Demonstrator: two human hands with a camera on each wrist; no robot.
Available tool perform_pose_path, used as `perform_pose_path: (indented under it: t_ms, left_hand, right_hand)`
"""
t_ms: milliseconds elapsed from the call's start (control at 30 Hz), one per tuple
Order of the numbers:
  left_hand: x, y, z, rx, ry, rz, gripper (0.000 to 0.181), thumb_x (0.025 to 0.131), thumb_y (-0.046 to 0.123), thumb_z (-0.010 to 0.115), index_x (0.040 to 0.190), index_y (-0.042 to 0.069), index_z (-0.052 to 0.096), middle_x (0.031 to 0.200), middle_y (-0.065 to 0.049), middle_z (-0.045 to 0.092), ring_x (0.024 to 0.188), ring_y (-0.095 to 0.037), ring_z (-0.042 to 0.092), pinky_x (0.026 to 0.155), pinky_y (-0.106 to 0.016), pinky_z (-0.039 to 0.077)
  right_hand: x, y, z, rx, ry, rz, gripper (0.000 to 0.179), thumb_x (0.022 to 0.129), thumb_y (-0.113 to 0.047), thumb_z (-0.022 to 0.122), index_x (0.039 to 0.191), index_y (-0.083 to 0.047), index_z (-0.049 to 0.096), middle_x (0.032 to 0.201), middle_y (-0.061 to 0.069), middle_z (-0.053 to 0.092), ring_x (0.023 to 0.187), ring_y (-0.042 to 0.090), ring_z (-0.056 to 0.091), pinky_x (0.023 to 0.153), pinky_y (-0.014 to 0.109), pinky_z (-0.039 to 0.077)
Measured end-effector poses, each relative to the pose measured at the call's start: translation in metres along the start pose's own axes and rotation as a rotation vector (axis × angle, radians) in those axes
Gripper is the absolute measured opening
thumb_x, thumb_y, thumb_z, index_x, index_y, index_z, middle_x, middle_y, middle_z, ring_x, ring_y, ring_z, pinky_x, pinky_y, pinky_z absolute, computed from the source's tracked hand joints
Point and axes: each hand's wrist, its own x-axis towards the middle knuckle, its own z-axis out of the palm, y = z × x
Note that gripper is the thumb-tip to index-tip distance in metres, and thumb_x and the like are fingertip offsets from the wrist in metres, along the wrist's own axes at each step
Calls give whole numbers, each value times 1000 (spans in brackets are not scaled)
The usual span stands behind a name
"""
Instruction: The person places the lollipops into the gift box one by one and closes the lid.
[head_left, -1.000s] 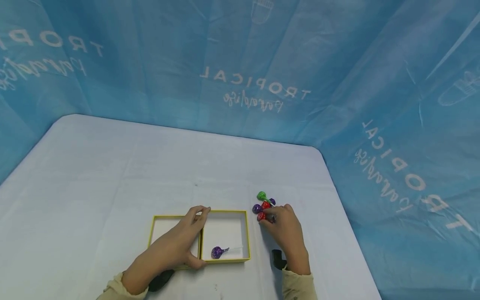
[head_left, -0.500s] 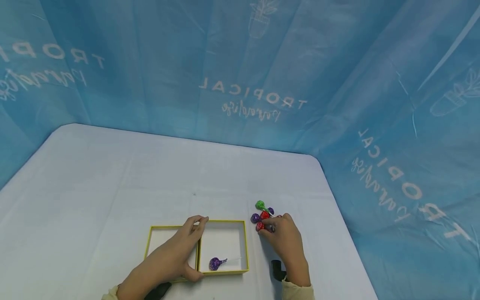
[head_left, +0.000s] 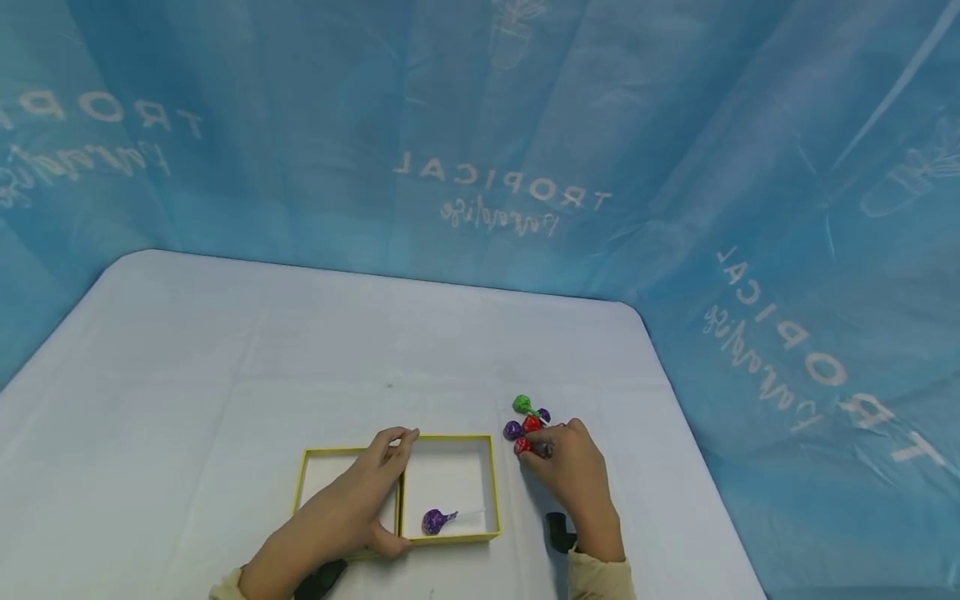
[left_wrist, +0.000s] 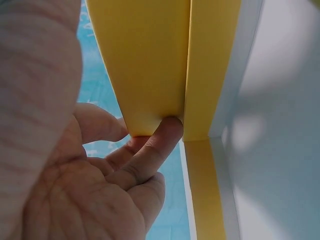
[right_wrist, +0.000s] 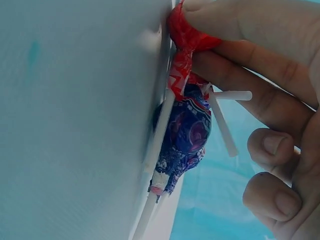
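Head view: left hand (head_left: 341,507) grips adjoining yellow-rimmed boxes, left box (head_left: 326,473) and right box (head_left: 450,475), between thumb and fingers; purple lollipop (head_left: 432,522) inside the latter. Beside it, right hand (head_left: 577,471) pinches red lollipop (right_wrist: 186,34) between thumb and fingers. Beyond, green lollipop (head_left: 522,404) lies on white-covered counter (head_left: 300,358); blue curtain (head_left: 337,125) behind.

Left box (head_left: 322,475) beside right box (head_left: 495,492) — lone lollipop (head_left: 434,522) inside latter's near edge — lollipop pile (head_left: 531,424) on table (head_left: 360,350), off its far-right corner.
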Motion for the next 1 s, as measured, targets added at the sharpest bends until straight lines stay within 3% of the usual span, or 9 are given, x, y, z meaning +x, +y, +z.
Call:
perform_pose_path:
  t_ms: [200,567,800,1000]
  left_hand:
    - [2,0,-1,-9,-21,-3,123,68,33,92,159,-2,18,156,-21,22,137,-35,44,95,-44,51]
    - [3,-1,-2,21,-15,16,123,68,33,93,158,-5,19,155,-23,23,136,-36,45,97,-47,50]
    - [4,-2,-4,46,12,55,122,67,33,94,156,-8,20,153,-26,25,133,-38,47,97,-48,50]
    - [2,-1,-4,23,-6,35,123,68,34,93,157,-7,19,154,-25,24,135,-38,45,98,-49,49]
  right_hand:
    - [0,0,-1,-13,4,-2,25,71,-28,91,93,-17,84,79,-4,70,71,12,40,54,25,38]
    - [-4,-11,-12,-27,90,-66,22,72,-27,91,92,-19,84,71,-4,60,70,10,38,49,22,36]
    - [-7,-30,-27,-54,188,-165,25,72,-29,92,93,-18,84,75,-4,71,70,10,38,48,19,37]
    - [-11,-43,-33,-33,198,-216,24,72,-29,92,92,-19,84,79,-5,75,70,9,36,45,19,34]
